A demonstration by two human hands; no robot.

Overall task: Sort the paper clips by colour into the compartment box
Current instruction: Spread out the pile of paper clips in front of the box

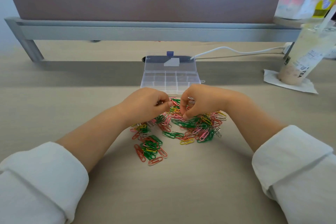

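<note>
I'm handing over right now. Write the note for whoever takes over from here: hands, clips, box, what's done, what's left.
Left hand: fingers curled over the far edge of the heap; I cannot tell whether it pinches a clip.
Right hand: fingers curled, apparently round a few silver clips, one fingertip down on the heap.
Paper clips: one mixed heap on the desk, in green, pink, red, yellow and silver.
Compartment box: just beyond the hands, lid open; the compartments in view look empty.
Done: nothing visibly sorted.
Left: practically the whole heap.
</note>
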